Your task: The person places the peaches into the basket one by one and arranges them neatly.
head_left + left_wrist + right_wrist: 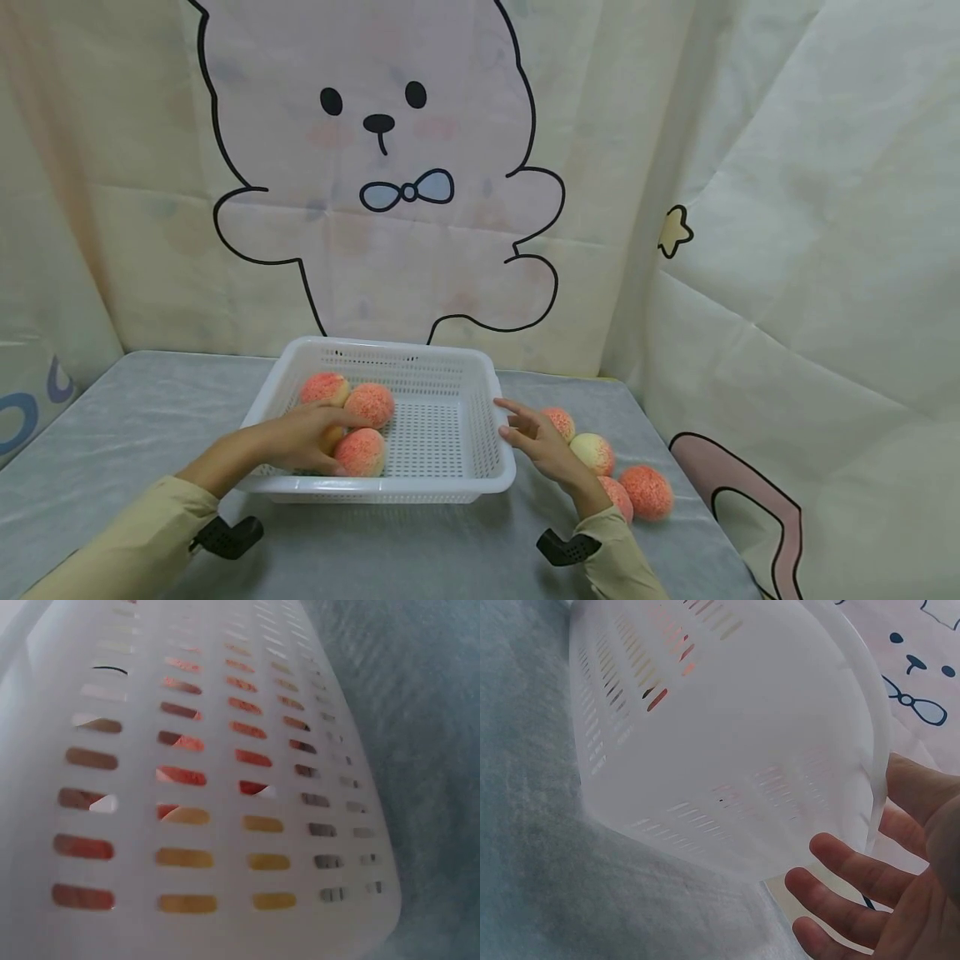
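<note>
A white perforated plastic basket (480,485) stands on the table with several pink-and-yellow peaches in its left part. My left hand (303,437) reaches into it, fingers and thumb round the front peach (363,454). A yellowish peach (332,437) lies partly hidden under that hand, while another peach (371,403) sits just behind the fingers. In the left wrist view, red and yellow peach surfaces show through the slots of the basket wall (135,825). My right hand (542,446) touches the basket's right rim, fingers spread and fairly straight; the right wrist view shows this hand (885,877) beside the outer wall.
Several more peaches lie on the table right of the basket, among them a red one (647,492) and a pale yellow one (592,454), close to the right forearm. A grey cloth (360,550) covers the table. Printed curtains (600,167) hang behind and at the sides.
</note>
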`<state>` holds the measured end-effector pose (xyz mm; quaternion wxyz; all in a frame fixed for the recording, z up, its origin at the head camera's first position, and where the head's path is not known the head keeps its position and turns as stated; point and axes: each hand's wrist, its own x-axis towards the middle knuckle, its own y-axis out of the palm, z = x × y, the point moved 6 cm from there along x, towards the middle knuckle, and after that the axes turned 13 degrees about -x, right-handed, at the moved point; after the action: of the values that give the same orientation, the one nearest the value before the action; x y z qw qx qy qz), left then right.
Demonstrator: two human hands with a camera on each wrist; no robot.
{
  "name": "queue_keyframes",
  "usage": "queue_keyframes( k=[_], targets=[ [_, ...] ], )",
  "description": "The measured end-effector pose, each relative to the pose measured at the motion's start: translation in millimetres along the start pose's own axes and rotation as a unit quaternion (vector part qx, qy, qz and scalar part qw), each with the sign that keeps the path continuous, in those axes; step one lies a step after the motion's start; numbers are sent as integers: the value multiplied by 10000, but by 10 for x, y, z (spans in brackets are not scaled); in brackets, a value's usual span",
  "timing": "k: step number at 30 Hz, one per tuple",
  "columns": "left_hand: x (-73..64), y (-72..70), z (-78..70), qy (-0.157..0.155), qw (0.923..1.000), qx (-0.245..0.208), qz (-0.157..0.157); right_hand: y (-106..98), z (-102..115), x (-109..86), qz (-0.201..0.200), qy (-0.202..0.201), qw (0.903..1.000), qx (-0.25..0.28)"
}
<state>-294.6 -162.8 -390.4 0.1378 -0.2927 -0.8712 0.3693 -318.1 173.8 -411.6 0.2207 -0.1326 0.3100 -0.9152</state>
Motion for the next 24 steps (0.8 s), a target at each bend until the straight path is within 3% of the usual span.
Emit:
queue_keyframes(
  k=[6, 15, 24],
  targets=[
    [-41, -72, 6, -44, 9999, -60, -111, 1, -13, 1, 5, -61, 10000, 33],
    [-99, -168, -30, 131, 9986, -407, -297, 1, -26, 6, 16, -53, 10000, 37],
    [-284, -429, -88, 51, 9940, -581, -929, 6, -37, 0, 18, 84, 9999, 80]
  ],
)
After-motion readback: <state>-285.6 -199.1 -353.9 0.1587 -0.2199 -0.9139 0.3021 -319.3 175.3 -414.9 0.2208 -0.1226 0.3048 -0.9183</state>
